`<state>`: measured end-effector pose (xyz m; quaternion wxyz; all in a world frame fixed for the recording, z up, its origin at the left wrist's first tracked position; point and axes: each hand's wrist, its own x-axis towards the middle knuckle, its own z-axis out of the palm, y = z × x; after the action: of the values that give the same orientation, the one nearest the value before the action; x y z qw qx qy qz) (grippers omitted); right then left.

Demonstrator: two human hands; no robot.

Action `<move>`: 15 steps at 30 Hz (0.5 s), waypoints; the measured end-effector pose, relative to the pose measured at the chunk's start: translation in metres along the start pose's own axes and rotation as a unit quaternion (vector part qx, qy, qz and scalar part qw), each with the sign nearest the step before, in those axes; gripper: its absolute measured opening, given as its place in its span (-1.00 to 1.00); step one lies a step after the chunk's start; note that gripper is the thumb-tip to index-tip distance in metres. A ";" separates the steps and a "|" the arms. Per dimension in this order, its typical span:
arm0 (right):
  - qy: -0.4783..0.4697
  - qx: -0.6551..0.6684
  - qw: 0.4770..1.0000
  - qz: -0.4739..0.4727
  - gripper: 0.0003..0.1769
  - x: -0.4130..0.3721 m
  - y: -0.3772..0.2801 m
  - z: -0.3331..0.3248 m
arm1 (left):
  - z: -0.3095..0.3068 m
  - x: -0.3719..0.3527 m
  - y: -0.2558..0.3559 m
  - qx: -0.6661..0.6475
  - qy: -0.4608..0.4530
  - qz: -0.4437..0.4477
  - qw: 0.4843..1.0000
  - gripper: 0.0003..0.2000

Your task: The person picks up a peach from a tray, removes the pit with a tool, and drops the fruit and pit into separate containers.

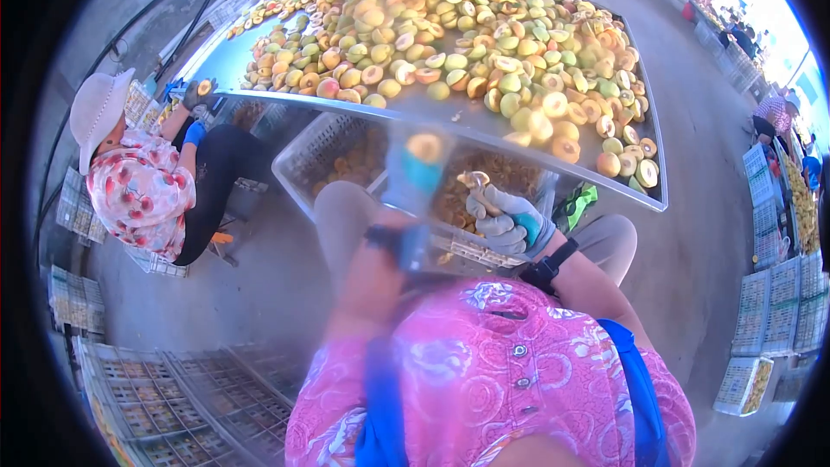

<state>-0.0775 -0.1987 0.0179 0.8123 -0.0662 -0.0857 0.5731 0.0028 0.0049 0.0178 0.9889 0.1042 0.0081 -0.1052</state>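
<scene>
My left hand [413, 175], in a grey and teal glove and smeared by motion, holds a peach half [425, 147] with its cut face up, just in front of the table edge. To its right, my gloved right hand [510, 220] is closed around a short tool with a brownish handle [493, 205]. At the tool's tip sits a small pale piece [472, 178], too small to make out. Both hands are above a plastic crate [471, 246] holding brownish scraps. Halved peaches [389, 22] lie heaped on the metal table [450, 112] ahead.
A co-worker [143, 169] in a hat sits on the left, holding a peach half by the table corner. Another crate [298, 160] stands under the table. Stacked crates [190, 398] are behind on the left; more crates [769, 303] line the right side.
</scene>
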 end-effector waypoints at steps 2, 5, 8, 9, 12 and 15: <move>0.185 -0.073 0.979 -0.035 -0.62 -0.010 -0.003 0.000 | 0.009 0.001 0.035 0.292 0.038 0.179 0.939 -0.66; 0.177 -0.039 0.983 -0.010 -0.65 -0.017 -0.012 -0.042 | -0.043 0.037 0.092 0.899 0.077 0.406 0.145 -0.76; 0.274 -0.080 0.958 -0.019 -0.65 -0.023 -0.020 -0.094 | -0.021 0.067 0.034 0.905 0.015 0.290 0.312 -0.77; 0.314 -0.117 0.941 -0.039 -0.64 -0.023 -0.018 -0.093 | -0.030 0.078 0.011 0.895 -0.032 0.349 0.274 -0.70; 0.379 -0.166 0.906 -0.093 -0.63 -0.022 -0.019 -0.096 | 0.016 0.093 -0.042 0.936 -0.049 0.010 0.350 -0.48; 0.385 -0.180 0.896 -0.130 -0.62 -0.024 -0.022 -0.098 | 0.026 0.119 -0.075 0.945 -0.053 -0.088 0.312 -0.38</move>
<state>-0.0444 -0.2297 -0.0751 0.8232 -0.4148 0.1243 0.3673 0.1028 -0.0969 0.0234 0.2010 0.9604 -0.1400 -0.1330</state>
